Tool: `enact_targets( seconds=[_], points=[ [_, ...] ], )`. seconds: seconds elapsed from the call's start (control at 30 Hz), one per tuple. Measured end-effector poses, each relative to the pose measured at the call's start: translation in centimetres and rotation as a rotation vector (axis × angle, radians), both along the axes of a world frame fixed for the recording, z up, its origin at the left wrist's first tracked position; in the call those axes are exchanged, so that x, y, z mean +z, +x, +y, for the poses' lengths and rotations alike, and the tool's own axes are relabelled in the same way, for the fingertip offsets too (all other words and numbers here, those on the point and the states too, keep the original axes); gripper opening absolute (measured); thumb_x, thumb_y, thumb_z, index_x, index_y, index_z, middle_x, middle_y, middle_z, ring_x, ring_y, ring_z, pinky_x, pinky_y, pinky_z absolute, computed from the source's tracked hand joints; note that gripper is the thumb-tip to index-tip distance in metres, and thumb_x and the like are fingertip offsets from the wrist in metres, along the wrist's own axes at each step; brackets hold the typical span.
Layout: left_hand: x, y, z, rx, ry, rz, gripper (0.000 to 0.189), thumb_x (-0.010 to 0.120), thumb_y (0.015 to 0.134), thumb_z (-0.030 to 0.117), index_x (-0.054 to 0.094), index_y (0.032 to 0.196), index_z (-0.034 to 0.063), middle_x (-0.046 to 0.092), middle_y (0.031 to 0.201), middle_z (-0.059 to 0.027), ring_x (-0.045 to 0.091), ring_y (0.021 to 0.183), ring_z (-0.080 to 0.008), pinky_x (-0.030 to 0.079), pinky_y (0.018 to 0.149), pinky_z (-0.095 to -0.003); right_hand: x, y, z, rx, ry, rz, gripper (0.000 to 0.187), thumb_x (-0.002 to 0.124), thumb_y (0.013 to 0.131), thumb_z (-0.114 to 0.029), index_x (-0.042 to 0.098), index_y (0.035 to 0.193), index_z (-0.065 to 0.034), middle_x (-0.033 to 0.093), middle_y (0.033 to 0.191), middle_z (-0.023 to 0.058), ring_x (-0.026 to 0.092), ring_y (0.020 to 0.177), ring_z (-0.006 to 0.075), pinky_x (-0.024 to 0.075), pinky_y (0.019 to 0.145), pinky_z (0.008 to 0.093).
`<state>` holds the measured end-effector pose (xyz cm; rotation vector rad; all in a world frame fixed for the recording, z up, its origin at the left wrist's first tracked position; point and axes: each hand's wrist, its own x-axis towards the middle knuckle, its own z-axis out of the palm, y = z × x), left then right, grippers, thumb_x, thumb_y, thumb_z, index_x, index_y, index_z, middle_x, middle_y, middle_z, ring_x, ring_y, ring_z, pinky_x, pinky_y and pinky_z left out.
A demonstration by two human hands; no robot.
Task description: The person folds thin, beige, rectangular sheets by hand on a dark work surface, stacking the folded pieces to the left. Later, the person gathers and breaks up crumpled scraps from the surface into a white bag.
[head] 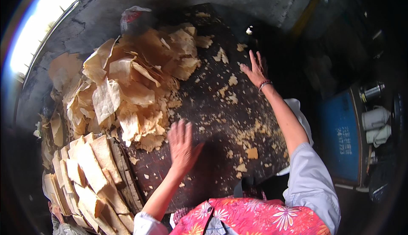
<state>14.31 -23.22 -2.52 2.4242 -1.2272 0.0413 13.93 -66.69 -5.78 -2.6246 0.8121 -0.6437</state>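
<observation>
My left hand [182, 147] is palm down over the dark tabletop [204, 158], slightly blurred, thumb spread and nothing held. Just beyond its fingertips begins a heap of thin, dry, torn flatbread sheets [134, 85]. At the table's right side my right hand [256, 71] reaches farther out, fingers apart and also holding nothing; a bracelet circles its wrist. Crumbs [251, 133] and broken flakes [232, 80] are scattered between the two hands. A squarish crisp piece [252, 153] lies nearer my body.
Folded flatbreads [92, 171] are stacked at left beside a worn wooden edge [126, 171]. Another person's hand [56, 213] shows at lower left. A plastic bag [130, 16] sits behind the heap. To the right are a blue panel [340, 136] bearing writing and several pale jugs [376, 117].
</observation>
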Motion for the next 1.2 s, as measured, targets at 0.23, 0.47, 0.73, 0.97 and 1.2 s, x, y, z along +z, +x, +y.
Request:
enact_targets(
  seconds=[0.23,0.47,0.73,0.97,1.2],
  points=[
    [-2.5,1.8,7.0,0.155,0.311,0.067,0.079,0.058,0.090,0.050,0.032,0.149,0.0047,0.022,0.158,-0.0190,0.016,0.146,-0.0421,0.012,0.117,-0.0571,-1.3,14.2,-1.7,-0.213,0.072,0.139,0.092,0.039,0.085,-0.080,0.029,0.154,-0.0192,0.021,0.158,0.0226,0.012,0.146,0.0477,0.0082,0.118,0.0538],
    [-2.7,2.0,7.4,0.169,0.257,0.094,0.077,0.061,0.088,0.049,0.038,0.146,0.0045,0.028,0.156,-0.0190,0.023,0.145,-0.0392,0.014,0.116,-0.0592,-1.8,12.0,10.9,0.516,-0.022,0.023,0.075,0.054,0.091,-0.061,0.051,0.138,-0.0033,0.041,0.147,0.0211,0.036,0.137,0.0385,0.0256,0.115,0.0515],
    [-2.0,2.4,7.0,0.136,0.231,0.103,0.075,0.064,0.087,0.046,0.040,0.145,0.0039,0.031,0.153,-0.0200,0.028,0.141,-0.0407,0.016,0.115,-0.0588,0.3,22.6,5.2,0.171,-0.214,0.060,0.065,0.065,0.078,-0.029,0.048,0.138,-0.0093,0.042,0.144,0.0191,0.033,0.136,0.0423,0.0299,0.112,0.0504],
    [-2.5,2.2,7.4,0.155,0.195,0.104,0.073,0.062,0.089,0.046,0.039,0.145,0.0047,0.032,0.153,-0.0190,0.029,0.141,-0.0407,0.018,0.115,-0.0576,-1.7,20.9,8.4,0.217,-0.261,-0.123,0.008,0.059,0.078,-0.002,0.059,0.086,-0.0044,0.061,0.095,0.0151,0.059,0.096,0.0389,0.0506,0.079,0.0473],
    [-2.8,1.9,7.4,0.143,0.124,0.039,0.071,0.060,0.091,0.045,0.039,0.145,0.0044,0.033,0.153,-0.0186,0.029,0.141,-0.0407,0.019,0.115,-0.0566,-1.6,9.7,9.2,0.384,0.008,-0.031,0.016,0.060,0.082,-0.004,0.068,0.095,-0.0035,0.064,0.088,0.0194,0.063,0.084,0.0387,0.0527,0.071,0.0448]
  ],
)
